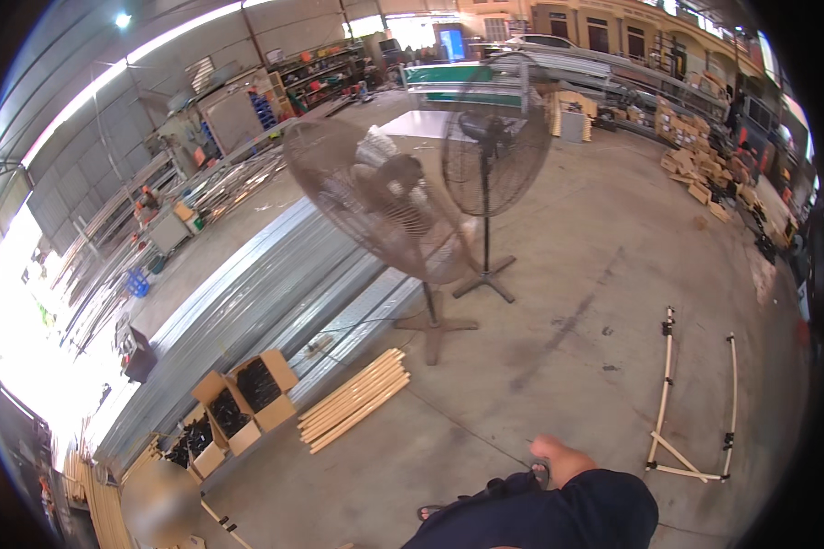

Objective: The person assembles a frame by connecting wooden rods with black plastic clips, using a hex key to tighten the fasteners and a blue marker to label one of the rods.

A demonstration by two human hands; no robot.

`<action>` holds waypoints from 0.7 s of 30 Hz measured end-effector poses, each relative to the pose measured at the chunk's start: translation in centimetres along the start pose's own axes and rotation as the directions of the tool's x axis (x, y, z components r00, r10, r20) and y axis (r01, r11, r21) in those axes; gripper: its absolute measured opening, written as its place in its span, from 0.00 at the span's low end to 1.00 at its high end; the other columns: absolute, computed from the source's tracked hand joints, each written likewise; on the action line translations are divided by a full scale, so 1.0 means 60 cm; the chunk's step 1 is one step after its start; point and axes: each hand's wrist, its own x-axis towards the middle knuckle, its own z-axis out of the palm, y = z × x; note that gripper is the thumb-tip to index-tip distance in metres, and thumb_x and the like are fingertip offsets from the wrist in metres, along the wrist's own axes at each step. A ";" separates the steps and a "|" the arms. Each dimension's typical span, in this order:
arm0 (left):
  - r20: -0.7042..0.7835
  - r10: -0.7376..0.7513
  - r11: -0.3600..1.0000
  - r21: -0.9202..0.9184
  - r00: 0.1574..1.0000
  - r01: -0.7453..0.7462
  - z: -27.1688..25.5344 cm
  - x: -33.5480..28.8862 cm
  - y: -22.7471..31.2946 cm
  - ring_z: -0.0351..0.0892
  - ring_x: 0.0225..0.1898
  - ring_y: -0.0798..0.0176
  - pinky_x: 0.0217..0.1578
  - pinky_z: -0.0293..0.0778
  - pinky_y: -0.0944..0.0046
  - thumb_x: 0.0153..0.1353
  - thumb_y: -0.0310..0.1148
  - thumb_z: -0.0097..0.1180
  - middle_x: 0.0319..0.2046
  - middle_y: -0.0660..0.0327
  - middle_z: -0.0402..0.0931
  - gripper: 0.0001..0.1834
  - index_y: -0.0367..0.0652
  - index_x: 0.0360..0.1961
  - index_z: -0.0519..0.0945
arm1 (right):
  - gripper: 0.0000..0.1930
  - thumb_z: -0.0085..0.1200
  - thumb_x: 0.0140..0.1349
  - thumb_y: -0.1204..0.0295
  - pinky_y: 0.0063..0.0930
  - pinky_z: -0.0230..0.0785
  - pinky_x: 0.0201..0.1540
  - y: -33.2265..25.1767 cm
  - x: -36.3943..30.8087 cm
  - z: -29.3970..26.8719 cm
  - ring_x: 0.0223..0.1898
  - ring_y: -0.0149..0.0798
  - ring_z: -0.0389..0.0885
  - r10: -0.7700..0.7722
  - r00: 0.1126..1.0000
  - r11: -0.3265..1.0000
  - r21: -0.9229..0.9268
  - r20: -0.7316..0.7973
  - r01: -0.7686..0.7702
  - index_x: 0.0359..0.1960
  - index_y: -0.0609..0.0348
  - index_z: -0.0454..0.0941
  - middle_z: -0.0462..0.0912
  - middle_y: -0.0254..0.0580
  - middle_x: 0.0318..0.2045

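Observation:
Below the middle, my right hand (547,446) reaches out from a dark sleeve over the concrete floor, near my sandalled foot (541,473). It is small in the picture and its fingers are mostly hidden, so I cannot make out anything held. My left hand does not show. To the right of my right hand, a U-shaped frame of tan tubes with black joints (666,385) lies on the floor, with a loose tan tube (678,456) across its near corner. A row of tan tubes (355,400) lies to the left of my hand.
Cardboard boxes of black parts (267,413) stand at the left, beside long metal profiles (238,293). Two pedestal fans (435,327) (485,270) stand ahead. More tan tubes (101,499) lie at the lower left, near a blurred shape. Carton piles (682,128) line the far right.

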 end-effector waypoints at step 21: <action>0.818 0.144 0.922 0.093 0.557 -0.375 0.623 -0.014 0.539 0.51 0.80 0.48 0.76 0.53 0.52 0.70 0.72 0.46 0.81 0.46 0.50 0.57 0.38 0.82 0.45 | 0.19 0.45 0.73 0.63 0.53 0.80 0.45 0.897 -0.249 0.223 0.43 0.56 0.89 0.372 0.916 0.928 0.088 -0.153 -0.362 0.39 0.61 0.88 0.89 0.57 0.38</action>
